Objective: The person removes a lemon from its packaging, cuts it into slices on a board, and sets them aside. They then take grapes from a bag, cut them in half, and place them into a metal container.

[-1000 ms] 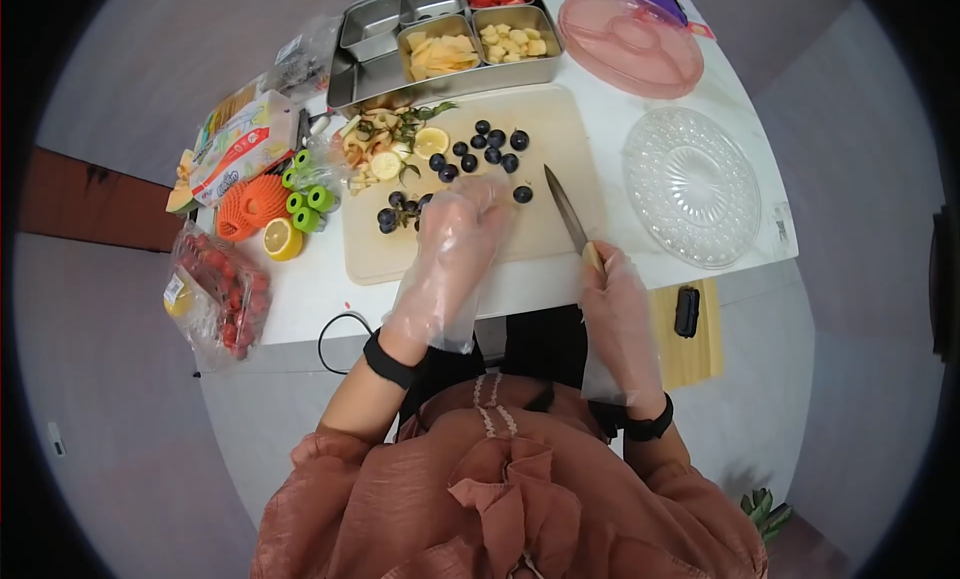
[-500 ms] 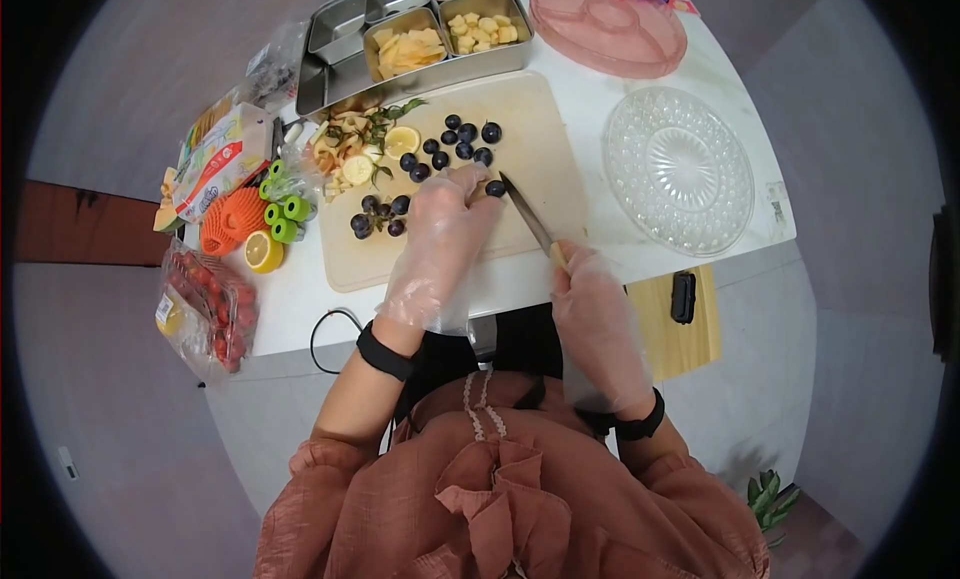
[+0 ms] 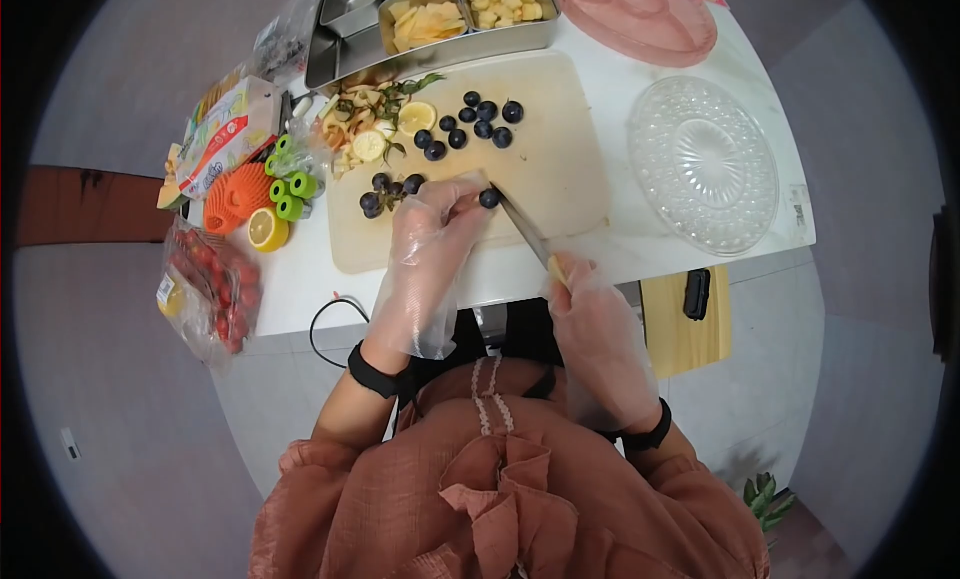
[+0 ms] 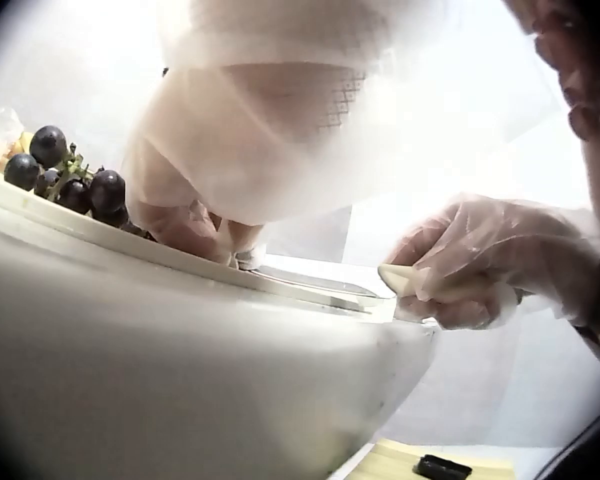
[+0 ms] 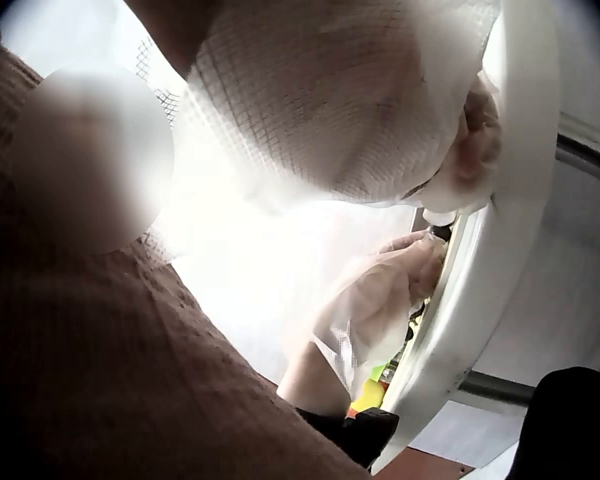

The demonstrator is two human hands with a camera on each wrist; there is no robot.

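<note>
While the left grip [image 3: 433,234] pinches one dark grape [image 3: 489,198] over the cutting board [image 3: 565,194], apparently to steady it, the right grip [image 3: 602,329] holds the knife [image 3: 523,225] by its handle, tip beside that fruit; loose grapes [image 3: 484,130] sit farther back, presumably leaving working room.

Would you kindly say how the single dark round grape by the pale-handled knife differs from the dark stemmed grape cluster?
The single dark round grape is beside the pale-handled knife; the dark stemmed grape cluster lies farther off. The grape is one fruit; the cluster holds several on green stems. Both look dark-skinned.
</note>
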